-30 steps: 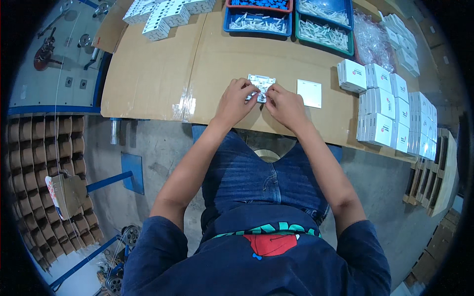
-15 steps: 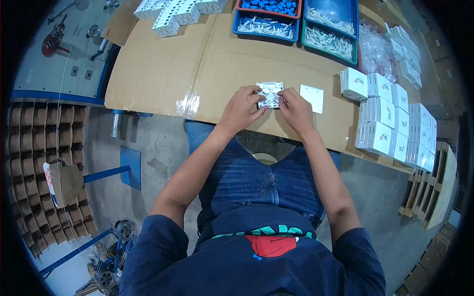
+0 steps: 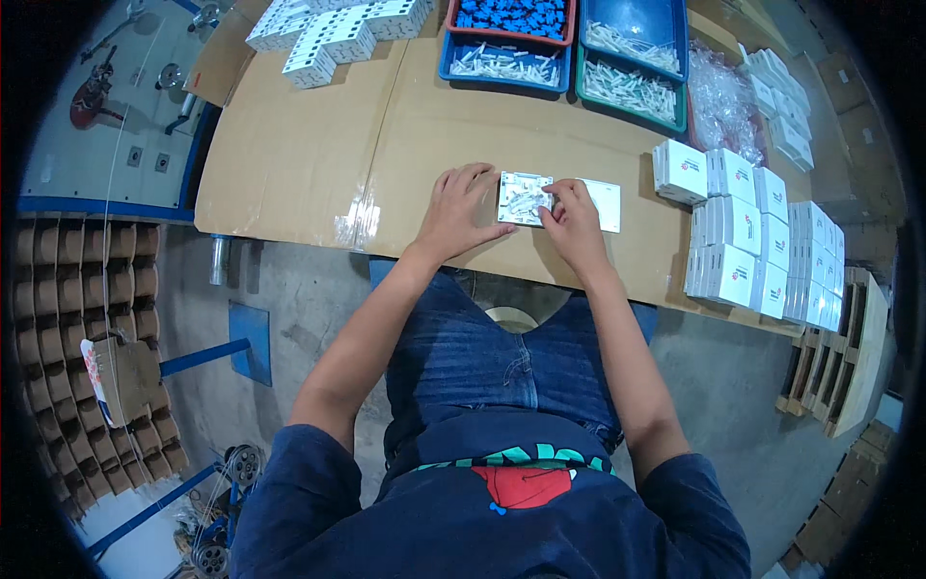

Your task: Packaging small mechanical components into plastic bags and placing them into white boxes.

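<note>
A shallow white open box (image 3: 509, 214) holding a jumble of small white and clear parts lies near the front edge of the cardboard-covered table. At its left side rests my left hand (image 3: 451, 214), fingers apart and thumb stretched toward the box's lower corner; nothing is in it. My right hand (image 3: 581, 230) reaches over the box's right side with thumb and forefinger drawn together at the parts. Whatever sits between those fingertips is too small to make out. A flat white lid-like piece (image 3: 608, 205) lies just to the right, partly behind my right hand.
At the back stand a red bin of blue pieces (image 3: 511, 17), blue bins (image 3: 502, 66) and a green bin (image 3: 632, 95) of white sticks. Clear plastic bags (image 3: 728, 106) lie beyond stacked white boxes (image 3: 733, 217) on the right. More white boxes (image 3: 328, 53) stand back left.
My left hand has come off the box to its left and its fingers have spread. My right hand stays over the box's right side. The view has shifted slightly.
</note>
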`<state>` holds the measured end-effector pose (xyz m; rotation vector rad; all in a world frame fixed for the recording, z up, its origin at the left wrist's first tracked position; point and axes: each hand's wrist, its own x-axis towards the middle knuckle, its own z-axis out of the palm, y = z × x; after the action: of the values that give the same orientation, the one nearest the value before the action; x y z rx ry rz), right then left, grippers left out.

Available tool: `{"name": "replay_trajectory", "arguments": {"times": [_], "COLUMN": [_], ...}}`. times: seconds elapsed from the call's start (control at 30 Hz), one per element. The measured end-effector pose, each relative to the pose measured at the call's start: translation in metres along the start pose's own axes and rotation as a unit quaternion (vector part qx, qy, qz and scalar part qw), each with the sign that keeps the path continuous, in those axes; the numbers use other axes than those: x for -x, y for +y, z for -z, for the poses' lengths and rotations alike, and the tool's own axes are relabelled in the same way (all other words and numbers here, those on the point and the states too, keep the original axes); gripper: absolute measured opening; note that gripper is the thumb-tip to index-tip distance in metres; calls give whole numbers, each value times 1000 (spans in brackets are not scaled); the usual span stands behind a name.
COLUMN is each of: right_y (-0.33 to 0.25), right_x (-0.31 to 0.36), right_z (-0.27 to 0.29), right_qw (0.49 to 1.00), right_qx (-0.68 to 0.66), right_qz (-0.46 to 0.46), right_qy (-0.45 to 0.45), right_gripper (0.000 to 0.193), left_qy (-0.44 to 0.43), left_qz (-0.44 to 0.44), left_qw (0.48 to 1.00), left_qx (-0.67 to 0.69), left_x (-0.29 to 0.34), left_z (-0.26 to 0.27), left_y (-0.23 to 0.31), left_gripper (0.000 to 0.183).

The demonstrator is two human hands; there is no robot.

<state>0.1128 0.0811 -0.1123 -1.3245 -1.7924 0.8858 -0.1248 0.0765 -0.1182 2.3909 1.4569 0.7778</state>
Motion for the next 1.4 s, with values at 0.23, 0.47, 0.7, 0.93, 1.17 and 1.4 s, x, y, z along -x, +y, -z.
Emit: {"name": "replay_trajectory", "arguments": {"times": [0.23, 0.47, 0.7, 0.93, 1.17, 1.4], "right_y": [-12, -26, -29, -16, 14, 26], "right_x": [-5, -13, -88, -221, -373, -419], "right_z": [8, 14, 31, 38, 37, 20], "right_qw": [998, 998, 996, 992, 958, 924], "right_qx": [-39, -5, -20, 93, 254, 356], "right_qz": [-46, -48, -50, 39, 70, 83], "right_qy": [-2, 32, 67, 80, 114, 109], "right_gripper": [31, 16, 12, 19, 24, 34], "left_qy": [-7, -16, -62, -84, -113, -126], "left_qz": [34, 58, 111, 101, 130, 124], "left_qw": [999, 998, 991, 990, 984, 983], "left_qx": [-14, -12, -42, -52, -47, -54], "left_x": [-9, -10, -15, -15, -19, -24], "left_z": [6, 13, 7, 8, 14, 16], "left_y": [11, 8, 9, 8, 8, 7], "left_gripper": [91, 92, 103, 96, 93, 93]}}
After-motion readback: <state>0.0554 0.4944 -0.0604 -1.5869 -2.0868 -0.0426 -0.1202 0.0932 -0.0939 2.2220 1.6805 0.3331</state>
